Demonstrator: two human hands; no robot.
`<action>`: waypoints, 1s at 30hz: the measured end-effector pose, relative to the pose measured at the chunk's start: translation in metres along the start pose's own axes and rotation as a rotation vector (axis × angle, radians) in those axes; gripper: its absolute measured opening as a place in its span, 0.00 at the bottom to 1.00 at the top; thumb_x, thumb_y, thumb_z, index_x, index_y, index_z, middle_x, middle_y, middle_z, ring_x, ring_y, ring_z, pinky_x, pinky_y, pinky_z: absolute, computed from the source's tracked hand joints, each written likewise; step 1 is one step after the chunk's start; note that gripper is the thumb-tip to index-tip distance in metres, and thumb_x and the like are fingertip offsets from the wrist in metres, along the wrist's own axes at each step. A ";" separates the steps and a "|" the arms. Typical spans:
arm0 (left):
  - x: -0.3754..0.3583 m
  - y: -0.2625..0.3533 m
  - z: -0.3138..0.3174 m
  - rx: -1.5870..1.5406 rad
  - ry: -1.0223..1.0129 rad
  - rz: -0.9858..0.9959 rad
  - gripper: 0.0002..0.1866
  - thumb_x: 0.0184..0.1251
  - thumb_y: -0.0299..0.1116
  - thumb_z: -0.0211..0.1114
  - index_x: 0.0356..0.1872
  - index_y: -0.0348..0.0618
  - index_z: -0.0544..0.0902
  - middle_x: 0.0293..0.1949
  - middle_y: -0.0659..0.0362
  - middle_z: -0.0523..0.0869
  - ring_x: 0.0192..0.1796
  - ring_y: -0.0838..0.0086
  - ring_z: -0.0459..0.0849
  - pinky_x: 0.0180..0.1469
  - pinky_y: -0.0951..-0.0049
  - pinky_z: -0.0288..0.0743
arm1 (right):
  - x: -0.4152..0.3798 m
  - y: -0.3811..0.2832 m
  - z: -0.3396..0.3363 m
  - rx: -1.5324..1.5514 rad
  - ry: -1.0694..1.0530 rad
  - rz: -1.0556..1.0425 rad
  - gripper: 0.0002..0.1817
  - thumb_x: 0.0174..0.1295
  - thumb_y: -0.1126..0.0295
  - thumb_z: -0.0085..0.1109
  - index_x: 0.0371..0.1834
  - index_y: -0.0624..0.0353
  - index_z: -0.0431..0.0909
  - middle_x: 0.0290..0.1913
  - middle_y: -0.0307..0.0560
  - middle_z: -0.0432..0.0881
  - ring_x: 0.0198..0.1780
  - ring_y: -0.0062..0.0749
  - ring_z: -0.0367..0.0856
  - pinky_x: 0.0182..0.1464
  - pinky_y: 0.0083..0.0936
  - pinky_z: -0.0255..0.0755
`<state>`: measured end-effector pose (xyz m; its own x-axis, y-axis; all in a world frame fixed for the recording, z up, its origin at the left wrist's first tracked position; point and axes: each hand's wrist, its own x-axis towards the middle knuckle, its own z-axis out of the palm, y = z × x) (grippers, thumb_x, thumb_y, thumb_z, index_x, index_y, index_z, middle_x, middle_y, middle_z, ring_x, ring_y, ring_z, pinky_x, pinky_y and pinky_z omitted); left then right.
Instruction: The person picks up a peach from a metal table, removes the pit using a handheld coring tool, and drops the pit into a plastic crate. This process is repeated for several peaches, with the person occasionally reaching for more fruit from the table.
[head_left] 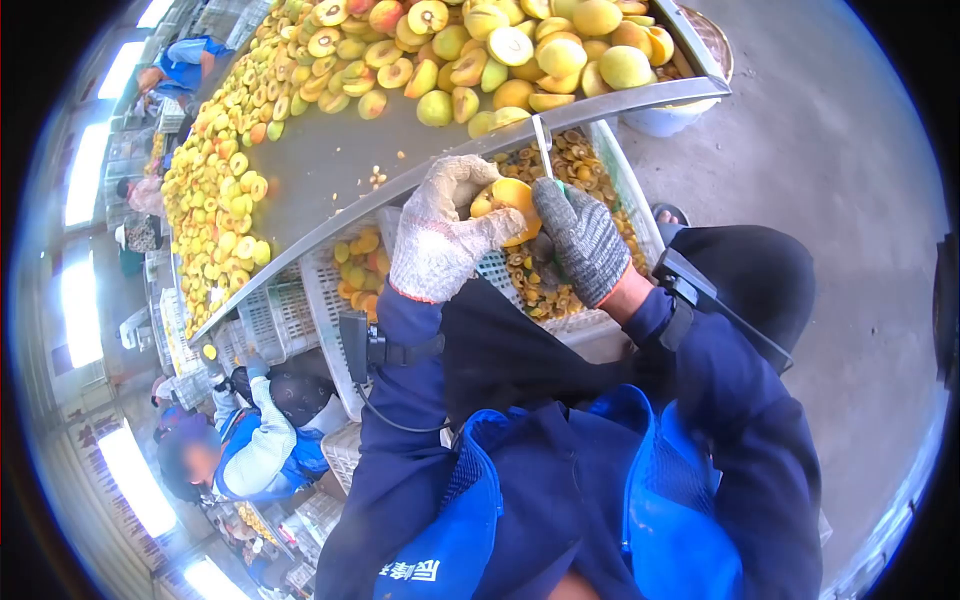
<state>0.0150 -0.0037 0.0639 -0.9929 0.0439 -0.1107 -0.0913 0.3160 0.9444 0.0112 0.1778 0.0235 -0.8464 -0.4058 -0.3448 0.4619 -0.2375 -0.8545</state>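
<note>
A yellow-orange fruit [510,205] is held in my left hand [440,225], which wears a pale, stained glove, with the thumb and fingers around it. Beside it, my right hand [582,240], in a grey knitted glove, is closed round the handle of a thin metal tool [543,148] that points up toward the table edge. Both hands are over a crate [640,210] of small brown and yellow fruit pieces. Just beyond them lies the metal table [320,165], heaped with whole and halved fruit [480,50].
A second crate [325,305] with yellow-orange fruit stands left of my knees. More crates [270,320] are under the table's left side. A co-worker [265,450] in a blue apron sits at the lower left. A white tub [665,120] stands behind the table corner.
</note>
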 end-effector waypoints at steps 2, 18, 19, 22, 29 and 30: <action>-0.005 0.002 0.009 0.019 0.036 0.036 0.23 0.55 0.28 0.79 0.50 0.40 0.79 0.45 0.59 0.86 0.51 0.77 0.84 0.55 0.72 0.80 | -0.004 -0.001 0.000 -0.009 0.002 -0.006 0.23 0.75 0.47 0.49 0.41 0.60 0.75 0.16 0.41 0.75 0.13 0.23 0.73 0.16 0.22 0.65; -0.017 -0.001 0.038 -0.263 -0.087 0.292 0.21 0.69 0.37 0.69 0.58 0.37 0.80 0.63 0.46 0.81 0.64 0.63 0.80 0.65 0.64 0.74 | -0.010 0.013 -0.006 0.201 0.109 0.089 0.22 0.77 0.49 0.44 0.37 0.56 0.75 0.18 0.41 0.75 0.14 0.27 0.71 0.17 0.26 0.66; -0.018 0.000 0.045 -0.673 -0.037 0.227 0.26 0.73 0.42 0.65 0.64 0.35 0.75 0.64 0.45 0.79 0.66 0.62 0.78 0.68 0.64 0.71 | -0.013 0.011 -0.005 0.201 0.110 0.089 0.22 0.77 0.49 0.44 0.37 0.56 0.75 0.18 0.41 0.75 0.14 0.27 0.71 0.17 0.26 0.66; -0.012 -0.030 0.061 -0.636 0.056 0.179 0.31 0.78 0.54 0.54 0.66 0.35 0.72 0.61 0.48 0.80 0.63 0.64 0.79 0.67 0.63 0.70 | -0.014 0.011 -0.003 0.300 0.029 0.097 0.18 0.77 0.53 0.46 0.42 0.58 0.75 0.19 0.46 0.76 0.17 0.37 0.76 0.21 0.31 0.71; -0.006 -0.013 0.057 -1.047 0.302 -0.093 0.27 0.77 0.56 0.43 0.52 0.42 0.79 0.42 0.48 0.86 0.42 0.61 0.85 0.45 0.64 0.79 | -0.012 0.015 -0.015 -0.850 0.265 -0.500 0.15 0.69 0.58 0.58 0.39 0.62 0.79 0.28 0.59 0.80 0.35 0.60 0.82 0.38 0.46 0.76; -0.003 -0.014 0.053 -0.962 0.329 -0.044 0.27 0.77 0.55 0.44 0.52 0.42 0.79 0.43 0.47 0.86 0.42 0.61 0.84 0.40 0.67 0.79 | -0.015 0.010 -0.016 -0.833 0.217 -0.579 0.17 0.67 0.57 0.62 0.34 0.62 0.80 0.28 0.59 0.79 0.34 0.59 0.81 0.37 0.48 0.74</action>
<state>0.0235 0.0423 0.0344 -0.9456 -0.2582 -0.1979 -0.0071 -0.5919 0.8060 0.0242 0.1963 0.0142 -0.9483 -0.2363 0.2120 -0.2901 0.3735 -0.8811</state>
